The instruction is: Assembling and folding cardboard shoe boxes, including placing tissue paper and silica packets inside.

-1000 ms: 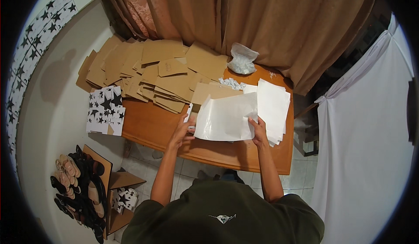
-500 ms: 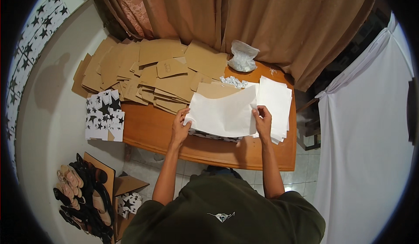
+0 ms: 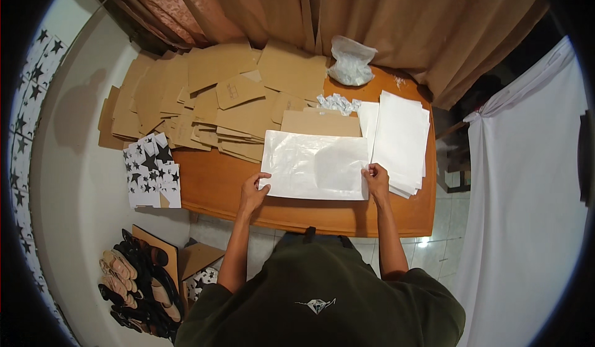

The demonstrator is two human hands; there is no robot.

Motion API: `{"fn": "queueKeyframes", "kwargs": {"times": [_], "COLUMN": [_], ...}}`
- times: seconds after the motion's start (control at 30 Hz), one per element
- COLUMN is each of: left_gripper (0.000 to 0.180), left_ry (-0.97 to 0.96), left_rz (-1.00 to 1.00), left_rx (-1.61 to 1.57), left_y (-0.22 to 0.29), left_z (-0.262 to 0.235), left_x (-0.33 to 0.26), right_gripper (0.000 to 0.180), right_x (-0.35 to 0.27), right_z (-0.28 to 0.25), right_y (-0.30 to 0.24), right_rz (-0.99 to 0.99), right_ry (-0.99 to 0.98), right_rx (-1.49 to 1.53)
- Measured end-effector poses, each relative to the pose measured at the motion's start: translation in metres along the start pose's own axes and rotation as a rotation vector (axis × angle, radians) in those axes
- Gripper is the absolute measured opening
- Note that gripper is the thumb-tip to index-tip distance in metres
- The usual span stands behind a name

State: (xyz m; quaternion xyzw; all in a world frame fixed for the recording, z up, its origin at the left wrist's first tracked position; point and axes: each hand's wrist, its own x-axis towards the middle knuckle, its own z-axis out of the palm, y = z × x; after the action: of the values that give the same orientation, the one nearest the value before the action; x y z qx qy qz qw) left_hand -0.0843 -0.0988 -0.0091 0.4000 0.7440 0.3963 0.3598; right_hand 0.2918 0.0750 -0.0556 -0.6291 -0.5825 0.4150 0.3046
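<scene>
A wide white sheet (image 3: 313, 164), looking like paper with a slight sheen, spreads over the near middle of the table. My left hand (image 3: 253, 192) pinches its left edge near the lower corner, thumb and fingers closed on it. On the opposite edge my right hand (image 3: 377, 181) grips the same sheet. Just beyond it shows a brown cardboard panel (image 3: 319, 123), its near part hidden by the sheet. What lies beneath the sheet cannot be seen. A stack of white sheets (image 3: 401, 139) rests right of my right hand.
Flat brown cardboard pieces (image 3: 242, 93) heap along the table's back left. Small white packets (image 3: 338, 104) and a clear plastic bag (image 3: 351, 62) sit farther back. Star-patterned card pieces (image 3: 150, 172) stand at the left edge. Shoes (image 3: 139, 285) are at lower left; brown curtains (image 3: 384, 24) hang behind.
The sheet, bowed and tilted before, now lies flatter and nearer to me, hiding the star-patterned strip seen under its near edge. Both hands still hold it. The whole view has shifted slightly.
</scene>
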Motion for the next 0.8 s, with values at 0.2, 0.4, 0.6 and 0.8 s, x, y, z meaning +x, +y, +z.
{"fn": "queueKeyframes", "kwargs": {"times": [0.2,0.4,0.6,0.8], "left_gripper": [0.026,0.025,0.048,0.062], "left_ry": [0.175,-0.026,-0.418,-0.469], "left_rz": [0.238,0.514,0.592,0.563], "left_rx": [0.27,0.453,0.721,0.754], "left_y": [0.034,0.057,0.061,0.022], "left_z": [0.002,0.008,0.039,0.054], "left_x": [-0.007,0.04,0.054,0.044], "right_gripper": [0.035,0.037,0.053,0.072], "right_x": [-0.02,-0.035,-0.033,-0.05], "right_z": [-0.006,0.017,0.061,0.074], "right_y": [-0.043,-0.116,-0.085,-0.064], "right_rz": [-0.011,-0.521,-0.652,-0.55], "right_ry": [0.141,-0.097,-0.356,-0.34], "right_rx": [-0.227,-0.337,-0.724,-0.795]}}
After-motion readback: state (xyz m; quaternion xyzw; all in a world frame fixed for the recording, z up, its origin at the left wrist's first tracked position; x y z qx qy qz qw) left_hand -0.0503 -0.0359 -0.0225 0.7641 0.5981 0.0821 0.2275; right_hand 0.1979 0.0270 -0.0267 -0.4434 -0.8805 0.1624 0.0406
